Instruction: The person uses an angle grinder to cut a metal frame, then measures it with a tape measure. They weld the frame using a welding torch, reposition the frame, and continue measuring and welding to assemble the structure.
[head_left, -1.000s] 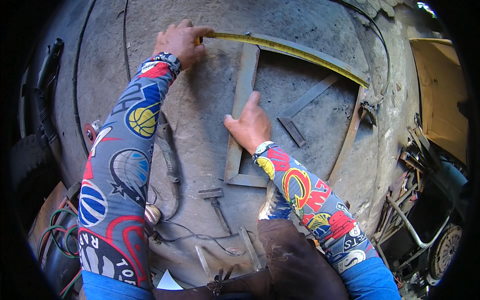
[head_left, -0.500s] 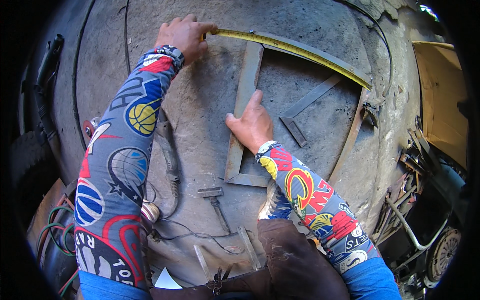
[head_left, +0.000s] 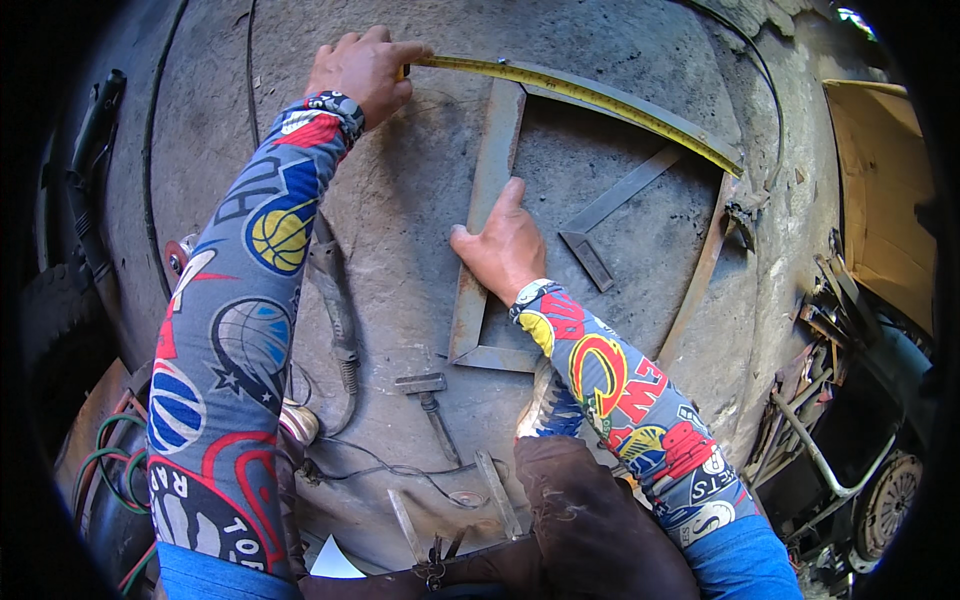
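My left hand (head_left: pixel 362 76) is closed around a tape measure whose case is mostly hidden by the fingers. Its yellow blade (head_left: pixel 610 97) runs out to the right along the far bar of a rectangular steel frame (head_left: pixel 497 135), ending near the far right corner. The frame lies flat on the floor. Over its left bar, my right hand (head_left: pixel 503 245) is closed, with the thumb pointing away from me and the other fingers partly hidden. Inside the frame rests a metal try square (head_left: pixel 625 192), its short thick arm towards me.
A hammer (head_left: pixel 432 415) and two short metal strips (head_left: pixel 498 495) lie near my legs. Left of them is a grey corded tool (head_left: pixel 337 300). Cables cross the concrete floor (head_left: pixel 400 240). Scrap metal (head_left: pixel 810 400) and a cardboard sheet (head_left: pixel 885 190) stand at the right.
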